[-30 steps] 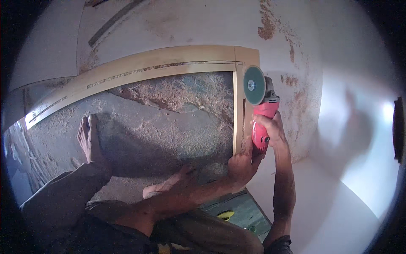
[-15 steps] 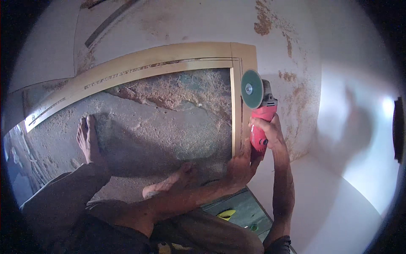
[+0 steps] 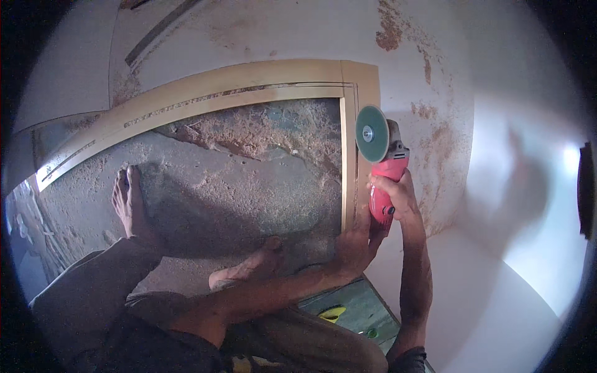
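A red angle grinder [image 3: 383, 193] with a dark grey head carries a round green disc [image 3: 372, 133]. My right hand [image 3: 400, 194] is wrapped round the middle of its body. Lower down, my left hand [image 3: 356, 245] closes about the tail end of the tool, beside the wooden frame; part of its grip is hidden. The disc stands over the right-hand side of the pale wooden frame [image 3: 273, 73], close to its corner. Dark grooves run along the frame's face. Whether the disc touches the wood I cannot tell.
Sawdust covers the grey floor [image 3: 186, 168] inside the frame, where my bare feet [image 3: 129, 202] rest. Brown dust [image 3: 390, 28] lies on white sheeting beyond. A dark strip [image 3: 158, 34] lies at the far left. Near my right knee is a yellow object [image 3: 333, 314].
The view has shifted very slightly. My hands and the grinder keep nearly the same place against the frame.
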{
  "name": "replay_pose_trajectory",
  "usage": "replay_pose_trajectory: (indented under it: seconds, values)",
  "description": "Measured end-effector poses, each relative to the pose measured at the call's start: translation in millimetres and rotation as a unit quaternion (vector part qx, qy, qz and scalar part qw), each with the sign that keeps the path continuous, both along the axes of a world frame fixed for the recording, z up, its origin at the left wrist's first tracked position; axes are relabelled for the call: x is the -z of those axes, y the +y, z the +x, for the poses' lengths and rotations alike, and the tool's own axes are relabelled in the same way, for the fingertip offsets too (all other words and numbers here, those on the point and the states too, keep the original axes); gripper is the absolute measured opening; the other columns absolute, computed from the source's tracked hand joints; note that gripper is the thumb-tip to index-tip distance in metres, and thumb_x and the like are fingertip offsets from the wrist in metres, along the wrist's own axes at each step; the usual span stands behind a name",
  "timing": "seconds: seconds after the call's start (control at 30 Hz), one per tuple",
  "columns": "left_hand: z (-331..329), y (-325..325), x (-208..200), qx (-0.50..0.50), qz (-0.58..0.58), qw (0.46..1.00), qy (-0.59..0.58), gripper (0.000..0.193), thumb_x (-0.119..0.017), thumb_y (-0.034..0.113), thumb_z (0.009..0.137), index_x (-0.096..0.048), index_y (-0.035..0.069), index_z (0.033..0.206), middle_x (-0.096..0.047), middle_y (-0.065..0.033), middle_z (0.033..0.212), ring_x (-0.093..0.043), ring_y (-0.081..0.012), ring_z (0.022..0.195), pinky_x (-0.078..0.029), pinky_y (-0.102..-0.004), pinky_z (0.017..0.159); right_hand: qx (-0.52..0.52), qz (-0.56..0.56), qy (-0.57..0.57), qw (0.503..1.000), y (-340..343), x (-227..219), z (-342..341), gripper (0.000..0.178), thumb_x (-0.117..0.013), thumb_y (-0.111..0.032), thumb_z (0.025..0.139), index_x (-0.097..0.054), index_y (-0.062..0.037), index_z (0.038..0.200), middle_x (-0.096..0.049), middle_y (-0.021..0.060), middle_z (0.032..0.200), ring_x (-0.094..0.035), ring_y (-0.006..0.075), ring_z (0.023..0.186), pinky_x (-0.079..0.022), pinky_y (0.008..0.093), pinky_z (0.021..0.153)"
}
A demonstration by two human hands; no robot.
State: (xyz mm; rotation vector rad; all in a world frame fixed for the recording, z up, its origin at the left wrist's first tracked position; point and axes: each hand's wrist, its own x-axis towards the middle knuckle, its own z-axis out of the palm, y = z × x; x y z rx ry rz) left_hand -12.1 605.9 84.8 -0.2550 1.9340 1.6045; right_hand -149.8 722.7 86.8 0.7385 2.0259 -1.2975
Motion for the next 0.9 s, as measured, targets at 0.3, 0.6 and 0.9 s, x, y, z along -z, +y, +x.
replay_pose_trajectory:
  seconds: [0.3,0.6,0.9]
  values:
    - [11.2,2.6,-0.1,-0.052,0.023,0.998,0.033,0.083,-0.061,0.052,0.097,-0.032,-0.002,0.153,-0.070,-0.0238,0.094,-0.071,-0.0429,0.079,-0.057,-0.0537,0.067,0.010,-0.005,-0.001,1.000,-3.8,-5.5,6.4,0.027,-0.080,-0.019,0.076,-0.070,-0.0018,0.094,-0.073,0.0076,0.084,-0.069,0.0174,0.073,-0.055,0.0337,0.070]
    - [5.0,3.9,-4.7,-0.047,0.008,0.999,0.010,0.085,-0.060,0.056,0.097,-0.034,-0.002,0.153,-0.070,-0.0225,0.084,-0.071,-0.0417,0.073,-0.056,-0.0520,0.064,-0.005,-0.011,-0.005,1.000,0.6,-4.7,3.6,0.028,-0.081,-0.020,0.074,-0.070,-0.0026,0.094,-0.072,0.0074,0.082,-0.069,0.0169,0.073,-0.055,0.0338,0.070]
    - [5.8,3.2,3.0,-0.050,-0.028,0.996,0.069,0.087,-0.063,0.056,0.095,-0.034,-0.001,0.154,-0.066,-0.0204,0.070,-0.070,-0.0378,0.062,-0.055,-0.0498,0.056,-0.001,-0.017,-0.002,1.000,-3.0,-2.6,-1.2,0.028,-0.080,-0.022,0.076,-0.069,-0.0024,0.093,-0.072,0.0078,0.081,-0.070,0.0171,0.071,-0.056,0.0338,0.067]
